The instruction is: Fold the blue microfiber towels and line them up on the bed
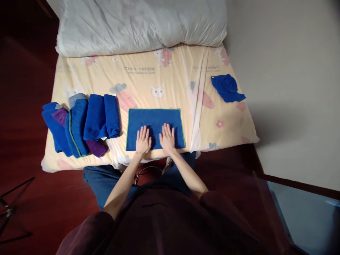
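A blue towel (156,118) with a green edge lies spread flat near the front edge of the bed. Both palms press down on it: my left hand (143,140) on its left half, my right hand (167,137) right of its middle. The fingers of each hand are stretched out and hold nothing. To the left, several folded or rolled towels sit side by side, among them a blue one (95,117) and a green-edged blue one (79,124). A purple cloth (97,148) pokes out beneath them. At the right lies a crumpled blue cloth (225,88).
The bed (170,79) has a yellow cover with rabbits and carrots. A pale, bulky bedding roll (143,26) lies across its far end. A wall (287,78) runs along the right. Thin black stand legs (16,187) rest on the dark red floor at left.
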